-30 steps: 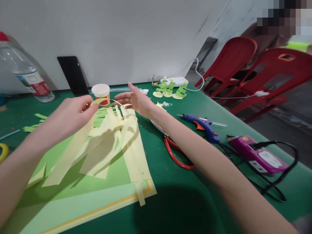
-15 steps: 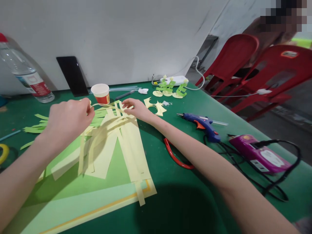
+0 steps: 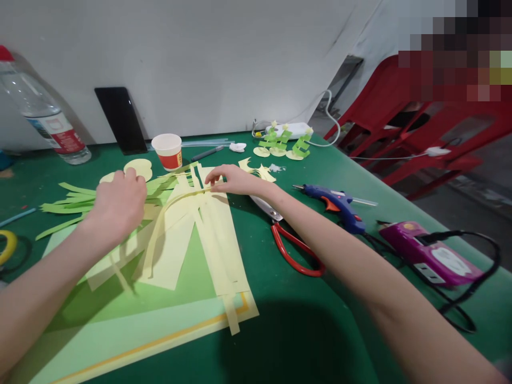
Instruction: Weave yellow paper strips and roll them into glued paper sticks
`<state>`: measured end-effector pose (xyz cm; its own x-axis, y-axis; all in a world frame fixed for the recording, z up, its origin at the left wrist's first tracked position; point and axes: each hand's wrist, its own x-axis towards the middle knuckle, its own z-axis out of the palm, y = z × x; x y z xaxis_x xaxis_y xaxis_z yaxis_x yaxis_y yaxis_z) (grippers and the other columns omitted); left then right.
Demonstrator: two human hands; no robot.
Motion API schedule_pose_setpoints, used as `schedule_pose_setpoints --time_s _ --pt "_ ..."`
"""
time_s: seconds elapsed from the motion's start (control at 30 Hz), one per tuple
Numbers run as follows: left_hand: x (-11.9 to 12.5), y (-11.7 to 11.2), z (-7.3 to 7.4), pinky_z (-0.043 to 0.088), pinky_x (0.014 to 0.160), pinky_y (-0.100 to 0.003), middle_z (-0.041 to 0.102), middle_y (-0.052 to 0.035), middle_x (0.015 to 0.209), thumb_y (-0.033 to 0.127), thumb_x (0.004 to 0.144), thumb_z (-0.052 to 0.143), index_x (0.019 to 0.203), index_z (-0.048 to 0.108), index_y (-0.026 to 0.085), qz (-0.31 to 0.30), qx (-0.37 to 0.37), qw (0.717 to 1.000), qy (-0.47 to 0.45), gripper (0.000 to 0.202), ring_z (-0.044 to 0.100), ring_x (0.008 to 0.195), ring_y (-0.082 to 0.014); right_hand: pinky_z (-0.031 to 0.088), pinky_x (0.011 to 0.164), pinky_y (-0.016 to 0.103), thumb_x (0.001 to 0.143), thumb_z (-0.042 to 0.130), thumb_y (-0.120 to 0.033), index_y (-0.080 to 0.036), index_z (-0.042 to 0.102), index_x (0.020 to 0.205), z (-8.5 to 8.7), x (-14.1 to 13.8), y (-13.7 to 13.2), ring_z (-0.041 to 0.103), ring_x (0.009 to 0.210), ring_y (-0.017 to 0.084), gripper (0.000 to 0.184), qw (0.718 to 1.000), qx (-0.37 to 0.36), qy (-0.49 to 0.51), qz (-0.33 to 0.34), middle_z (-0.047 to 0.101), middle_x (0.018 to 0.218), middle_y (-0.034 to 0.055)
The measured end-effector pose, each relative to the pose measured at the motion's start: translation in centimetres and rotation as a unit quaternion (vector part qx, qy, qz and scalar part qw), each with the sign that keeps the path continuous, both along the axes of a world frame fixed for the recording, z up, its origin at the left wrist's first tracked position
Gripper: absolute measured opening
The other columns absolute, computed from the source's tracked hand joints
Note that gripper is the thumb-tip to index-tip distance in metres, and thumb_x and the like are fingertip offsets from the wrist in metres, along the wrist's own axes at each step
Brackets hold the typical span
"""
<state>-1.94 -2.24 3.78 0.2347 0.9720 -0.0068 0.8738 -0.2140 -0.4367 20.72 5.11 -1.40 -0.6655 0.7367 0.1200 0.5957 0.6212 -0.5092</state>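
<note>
In the head view, a green bench (image 3: 256, 240) meets a pale wall (image 3: 220, 64) along its back edge; red chairs (image 3: 376, 106) stand beyond its right edge, with a blurred person (image 3: 452, 69) beside them.

Along the back edge, from the left, stand a bottle (image 3: 60, 128), a dark phone (image 3: 120, 120) leaning on the wall, and a paper cup (image 3: 170, 156); a white power strip (image 3: 296, 129) lies by the back right corner, small green paper pieces (image 3: 302, 145) before it; a blue glue gun (image 3: 340, 205) and a purple power block (image 3: 430, 253) lie toward the right edge.

Green and yellow sheets (image 3: 120, 330) spread toward the front left; above them the right hand (image 3: 236, 180) pinches one end of a curved yellow strip (image 3: 151, 253); the left hand (image 3: 122, 205) has its fingers curled, and what they grip, if anything, I cannot tell; red-handled scissors (image 3: 274, 215) lie by the right forearm.
</note>
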Motion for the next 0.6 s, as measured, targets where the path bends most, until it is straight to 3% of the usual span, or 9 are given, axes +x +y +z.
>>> schedule_pose_setpoints --time_s 0.07,0.13,0.27,0.37,0.5,0.6 --pt "0.0 0.7 -0.6 0.040 0.065 -0.038 0.054 -0.0212 0.098 0.002 0.071 0.038 0.096 0.054 0.008 -0.063 -0.016 0.998 0.000 0.030 0.052 0.091 -0.0335 0.046 0.083 0.039 0.084 0.054 -0.030 -0.012 0.058 0.100 -0.3 0.0 0.3 0.057 0.095 0.017 0.024 0.999 0.023 -0.032 0.003 0.059 0.103 0.0061" --pt "0.2 1.4 -1.0 0.040 0.070 -0.035 0.055 -0.0138 0.100 0.002 0.071 0.041 0.099 0.055 0.015 -0.155 -0.064 0.986 -0.014 0.034 0.051 0.091 -0.0271 0.046 0.084 0.041 0.086 0.052 -0.031 -0.013 0.056 0.105 -0.5 -0.1 0.6 0.056 0.099 0.019 0.027 0.997 0.042 -0.061 0.007 0.057 0.109 0.0072" --pt "0.5 2.1 -1.1 0.033 0.058 -0.028 0.056 -0.0051 0.083 0.003 0.076 0.043 0.089 0.061 0.024 -0.292 -0.150 0.942 -0.066 0.030 0.050 0.072 -0.0180 0.048 0.082 0.039 0.087 0.051 -0.031 -0.014 0.053 0.111 -0.8 -0.2 0.8 0.056 0.097 0.018 0.030 0.993 0.069 -0.099 0.004 0.056 0.111 0.0077" --pt "0.2 1.9 -0.4 0.030 0.054 -0.027 0.056 -0.0031 0.076 0.014 0.080 0.048 0.072 0.060 0.023 -0.332 -0.180 0.919 -0.111 0.018 0.049 0.066 -0.0158 0.049 0.080 0.038 0.087 0.050 -0.031 -0.014 0.053 0.110 -0.7 -0.1 1.1 0.057 0.094 0.017 0.029 0.990 0.092 -0.108 -0.012 0.057 0.110 0.0076" --pt "0.6 1.1 0.5 0.035 0.060 -0.025 0.061 -0.0016 0.081 0.024 0.084 0.048 0.078 0.060 0.022 -0.351 -0.183 0.884 -0.247 0.013 0.054 0.070 -0.0143 0.048 0.081 0.038 0.087 0.050 -0.032 -0.014 0.055 0.107 0.0 -0.3 2.1 0.057 0.095 0.017 0.028 0.983 0.144 -0.109 -0.045 0.057 0.108 0.0068" --pt "1.8 0.2 0.2 0.038 0.062 -0.024 0.063 -0.0008 0.077 0.024 0.083 0.048 0.078 0.059 0.020 -0.345 -0.192 0.862 -0.319 0.013 0.055 0.068 -0.0131 0.043 0.083 0.040 0.087 0.047 -0.027 -0.012 0.060 0.089 0.7 -1.1 2.7 0.055 0.093 0.019 0.020 0.974 0.186 -0.116 -0.053 0.061 0.092 0.0061"
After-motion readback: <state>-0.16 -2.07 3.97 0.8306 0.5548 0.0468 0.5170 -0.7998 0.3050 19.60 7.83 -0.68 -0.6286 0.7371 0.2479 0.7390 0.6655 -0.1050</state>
